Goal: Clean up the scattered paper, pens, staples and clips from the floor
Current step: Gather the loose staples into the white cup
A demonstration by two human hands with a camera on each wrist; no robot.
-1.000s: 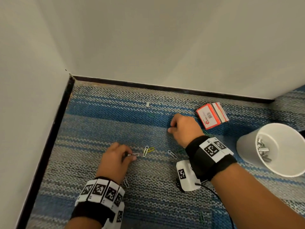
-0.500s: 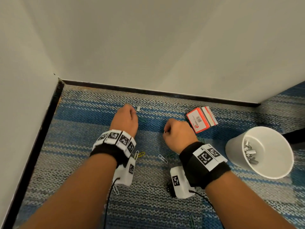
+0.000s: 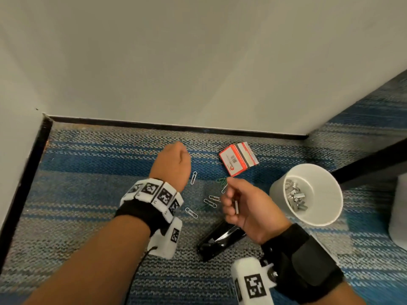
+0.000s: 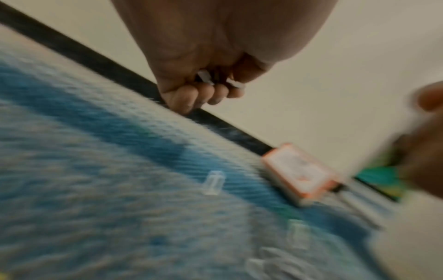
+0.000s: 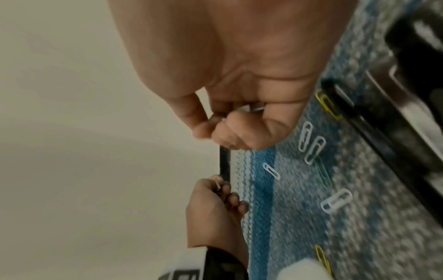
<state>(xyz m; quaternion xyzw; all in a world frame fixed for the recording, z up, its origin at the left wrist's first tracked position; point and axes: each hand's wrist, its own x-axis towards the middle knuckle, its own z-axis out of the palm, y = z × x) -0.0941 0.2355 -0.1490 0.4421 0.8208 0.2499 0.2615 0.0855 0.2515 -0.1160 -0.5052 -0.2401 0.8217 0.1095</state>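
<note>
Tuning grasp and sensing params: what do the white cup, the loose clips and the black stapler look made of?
White cup: matte, opaque, likely plastic or paper; cannot tell which.
Paper clips: thin bent wire; the white and green ones look coated.
Stapler: glossy black shell with highlights, probably plastic or painted metal.

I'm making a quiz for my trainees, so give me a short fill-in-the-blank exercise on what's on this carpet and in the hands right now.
1. The white cup holds a heap of metal ____.
2. The red and white box lies on the carpet near the ____ baseboard.
3. The stapler lying beneath the right hand is ____ in colour.
4. The left hand, near the wall, has its fingers ____.

Missing words: staples; black; black; curled
</note>
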